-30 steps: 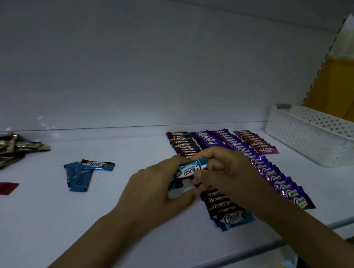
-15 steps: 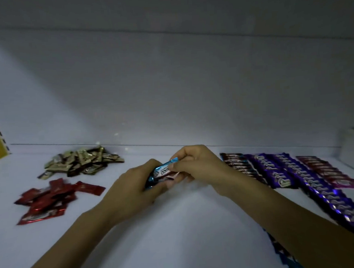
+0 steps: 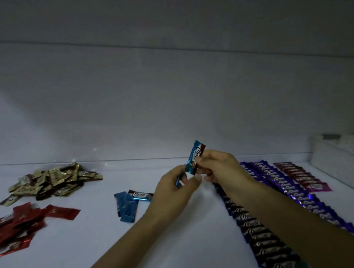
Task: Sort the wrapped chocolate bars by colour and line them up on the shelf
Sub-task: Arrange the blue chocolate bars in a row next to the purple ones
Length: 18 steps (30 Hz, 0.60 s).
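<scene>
Dim white shelf, pale back wall, and both hands are up above it. The right hand pinches a blue bar near its lower end, thumb and fingertips clamped on the wrapper, and the bar stands tilted with its top clear above the knuckles. The left hand sits just beside it, fingers curled round a second blue wrapper of which only a sliver shows. Loose blue bars lie flat to the left, with the gold pile and red pile further out. On the right are a dark row, purple rows and a pink row, then a white basket.
</scene>
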Each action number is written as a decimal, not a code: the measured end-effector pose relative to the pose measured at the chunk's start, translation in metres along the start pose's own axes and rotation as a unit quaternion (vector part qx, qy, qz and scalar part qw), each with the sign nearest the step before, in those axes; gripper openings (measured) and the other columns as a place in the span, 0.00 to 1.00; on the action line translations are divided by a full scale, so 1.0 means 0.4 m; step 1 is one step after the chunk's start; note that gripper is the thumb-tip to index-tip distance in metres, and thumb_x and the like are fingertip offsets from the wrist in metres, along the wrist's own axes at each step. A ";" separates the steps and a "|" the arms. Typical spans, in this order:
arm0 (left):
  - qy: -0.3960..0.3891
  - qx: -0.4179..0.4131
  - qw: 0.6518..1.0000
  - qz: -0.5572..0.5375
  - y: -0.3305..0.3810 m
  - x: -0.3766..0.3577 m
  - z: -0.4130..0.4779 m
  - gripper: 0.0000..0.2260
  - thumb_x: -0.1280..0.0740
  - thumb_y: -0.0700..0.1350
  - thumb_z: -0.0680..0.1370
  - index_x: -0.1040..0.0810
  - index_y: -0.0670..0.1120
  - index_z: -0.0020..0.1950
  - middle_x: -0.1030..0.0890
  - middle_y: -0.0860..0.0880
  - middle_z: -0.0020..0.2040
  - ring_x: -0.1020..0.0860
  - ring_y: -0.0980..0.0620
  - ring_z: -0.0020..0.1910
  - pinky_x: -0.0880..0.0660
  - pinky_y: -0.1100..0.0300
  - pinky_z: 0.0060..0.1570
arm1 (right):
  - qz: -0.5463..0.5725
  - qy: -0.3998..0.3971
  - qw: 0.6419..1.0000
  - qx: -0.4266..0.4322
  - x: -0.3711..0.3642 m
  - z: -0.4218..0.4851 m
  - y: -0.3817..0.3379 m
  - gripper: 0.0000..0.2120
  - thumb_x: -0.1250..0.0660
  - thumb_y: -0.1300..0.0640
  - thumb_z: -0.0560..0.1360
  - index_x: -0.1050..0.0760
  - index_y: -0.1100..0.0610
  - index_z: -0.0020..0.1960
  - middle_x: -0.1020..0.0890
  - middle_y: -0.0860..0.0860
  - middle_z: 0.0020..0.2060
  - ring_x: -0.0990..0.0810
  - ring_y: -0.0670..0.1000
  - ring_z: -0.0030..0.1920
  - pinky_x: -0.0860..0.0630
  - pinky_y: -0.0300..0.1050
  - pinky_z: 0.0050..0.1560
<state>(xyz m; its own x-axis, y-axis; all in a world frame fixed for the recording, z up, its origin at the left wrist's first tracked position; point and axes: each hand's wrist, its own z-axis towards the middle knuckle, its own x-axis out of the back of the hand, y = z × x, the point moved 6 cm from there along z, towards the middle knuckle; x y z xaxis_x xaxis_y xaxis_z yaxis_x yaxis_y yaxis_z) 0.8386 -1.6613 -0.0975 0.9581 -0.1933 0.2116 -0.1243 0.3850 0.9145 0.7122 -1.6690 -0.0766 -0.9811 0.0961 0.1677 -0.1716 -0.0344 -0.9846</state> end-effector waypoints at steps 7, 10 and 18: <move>-0.030 0.004 1.000 0.001 -0.082 -0.037 0.015 0.13 0.45 0.44 0.83 0.24 0.55 0.62 0.22 0.57 0.35 0.29 0.63 0.29 0.32 0.72 0.36 | -0.217 0.041 0.972 0.077 0.115 0.166 -0.057 0.06 0.33 0.63 0.75 0.20 0.54 0.44 0.19 0.49 0.42 0.21 0.45 0.40 0.26 0.32 0.39; 0.008 0.002 1.000 -0.011 -0.102 -0.014 0.025 0.13 0.44 0.44 0.83 0.24 0.59 0.56 0.22 0.59 0.33 0.30 0.63 0.28 0.33 0.71 0.33 | -0.430 -0.059 0.898 0.070 0.053 0.237 -0.014 0.07 0.32 0.64 0.72 0.19 0.55 0.48 0.18 0.50 0.46 0.20 0.49 0.47 0.23 0.42 0.50; 0.109 -0.019 0.994 0.022 -0.092 0.020 0.037 0.13 0.44 0.43 0.82 0.27 0.60 0.56 0.23 0.55 0.34 0.27 0.67 0.32 0.32 0.74 0.32 | -0.587 -0.029 0.795 0.149 -0.048 0.262 0.061 0.10 0.37 0.57 0.77 0.19 0.55 0.54 0.18 0.51 0.50 0.21 0.52 0.50 0.25 0.45 0.52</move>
<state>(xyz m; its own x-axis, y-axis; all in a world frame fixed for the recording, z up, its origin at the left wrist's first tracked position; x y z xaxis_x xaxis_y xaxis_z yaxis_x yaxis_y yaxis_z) 0.8469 -1.6906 -0.1245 0.9856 0.0233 0.1675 -0.1615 0.4231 0.8916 0.7177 -1.7759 -0.0986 -0.1292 0.1904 0.9732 -0.9773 -0.1908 -0.0924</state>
